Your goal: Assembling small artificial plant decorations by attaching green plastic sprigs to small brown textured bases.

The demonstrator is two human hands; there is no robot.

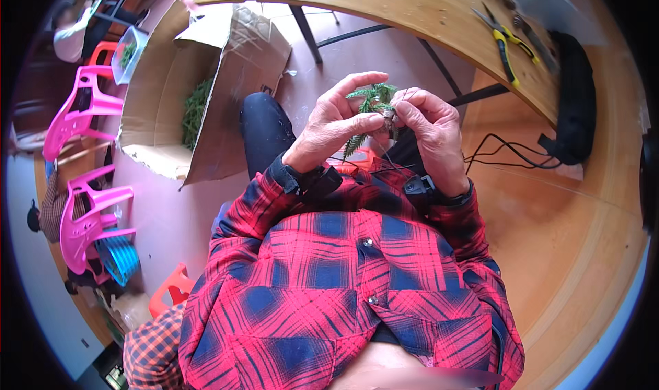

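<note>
Right of the cardboard box (248,67), my half-curled left hand (328,126) holds a green fir-like sprig (371,104); my right hand (434,126) pinches closely at its brown base (390,120). I seem to bind it; next needs steady tension.

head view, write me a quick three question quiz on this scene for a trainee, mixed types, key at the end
1. True or false: the yellow-handled pliers lie on the wooden table.
2. Where is the open cardboard box relative to the left hand? A: to its left; B: to its right; C: beneath it.
3. What is the left hand holding?

Key: 1 true; 2 A; 3 a green sprig.
</note>
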